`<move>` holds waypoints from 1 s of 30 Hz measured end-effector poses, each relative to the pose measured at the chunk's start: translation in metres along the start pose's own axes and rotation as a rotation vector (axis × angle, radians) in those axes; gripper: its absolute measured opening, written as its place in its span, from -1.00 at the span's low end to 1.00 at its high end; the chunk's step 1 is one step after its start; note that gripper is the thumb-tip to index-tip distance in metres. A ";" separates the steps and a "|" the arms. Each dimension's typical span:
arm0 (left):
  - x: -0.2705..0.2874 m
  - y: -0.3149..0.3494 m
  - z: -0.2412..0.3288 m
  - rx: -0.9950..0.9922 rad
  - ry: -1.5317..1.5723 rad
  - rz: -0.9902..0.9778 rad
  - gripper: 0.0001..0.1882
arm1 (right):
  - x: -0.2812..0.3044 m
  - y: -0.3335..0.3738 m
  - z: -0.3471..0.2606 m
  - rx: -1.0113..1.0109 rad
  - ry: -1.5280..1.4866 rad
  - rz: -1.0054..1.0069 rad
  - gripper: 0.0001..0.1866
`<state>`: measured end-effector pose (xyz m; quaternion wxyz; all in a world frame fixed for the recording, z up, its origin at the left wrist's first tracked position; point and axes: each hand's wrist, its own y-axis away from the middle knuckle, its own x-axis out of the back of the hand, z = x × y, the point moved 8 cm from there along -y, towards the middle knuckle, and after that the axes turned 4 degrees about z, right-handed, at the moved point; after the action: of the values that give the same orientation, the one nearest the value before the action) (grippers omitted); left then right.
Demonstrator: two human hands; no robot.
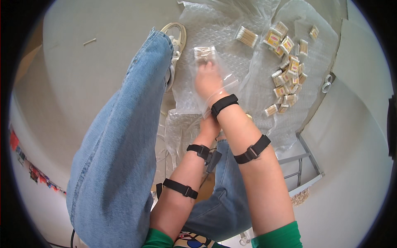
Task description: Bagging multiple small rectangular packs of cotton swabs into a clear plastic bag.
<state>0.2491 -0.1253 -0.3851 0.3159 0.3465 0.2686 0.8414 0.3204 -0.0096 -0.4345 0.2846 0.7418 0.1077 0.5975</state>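
Observation:
My right hand (208, 80) reaches inside a clear plastic zip bag (228, 86). Its fingers are bent and closed at the near edge of a pack of cotton swabs (204, 52), which lies at the bag's far end. The plastic blurs the fingertips a little. My left hand (210, 125) is under my right wrist, close to the bag's mouth. Its fingers are hidden there, so its grip does not show. Bubble wrap (188, 74) spreads beneath the bag.
Several small packs of cotton swabs (292, 66) lie heaped on the wrap at right. Another pack (247, 36) lies apart. One loose stick (89, 41) rests on the floor at far left. My shoe (178, 39) borders the wrap; a grey metal frame (304, 165) stands lower right.

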 end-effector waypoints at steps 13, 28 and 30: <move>-0.001 -0.015 0.002 0.102 0.223 0.016 -0.71 | 0.023 -0.012 0.016 0.059 -0.147 0.153 -0.81; -0.013 -0.011 0.008 -0.084 0.077 -0.084 -0.61 | 0.039 -0.005 0.023 0.003 -0.360 0.068 -0.63; -0.006 -0.010 0.014 -0.143 0.184 -0.038 -0.54 | 0.048 0.010 0.027 0.034 -0.437 -0.041 -0.62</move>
<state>0.2666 -0.1195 -0.3855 0.3299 0.2393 0.2420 0.8805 0.3566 -0.0015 -0.3927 0.3009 0.8560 0.0684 0.4149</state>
